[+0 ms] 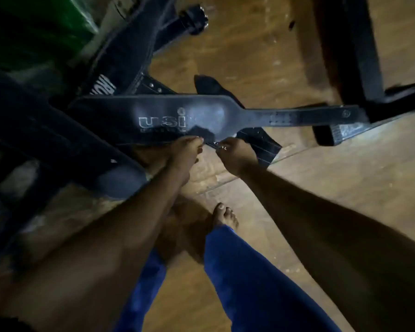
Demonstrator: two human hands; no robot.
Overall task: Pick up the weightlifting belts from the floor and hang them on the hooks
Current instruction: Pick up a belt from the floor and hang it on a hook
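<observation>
While only the head view is available, it shows the task at an early stage: no hook appears anywhere in the frame, and no belt can be seen hung. A black leather belt with pale lettering (177,117) stretches across the middle of the view above the wooden floor (321,188), its narrow strap end reaching right toward a dark equipment frame (350,56). The left hand (186,152) is closed at the belt's lower edge, fingers curled on it. The right hand (235,155) is closed just beside it, pinching either that same edge or the second dark belt (261,144) that lies beneath and crosses it; blur prevents telling which. Whether the lettered belt is fully clear of the floor cannot be confirmed. A further dark padded piece (58,140) lies at left, possibly another belt or part of a bench. Judged from this, lifting is in hand, while carrying and hanging all remain to be done. No container is visible. The person's bare foot (225,216) stands near the hands.
</observation>
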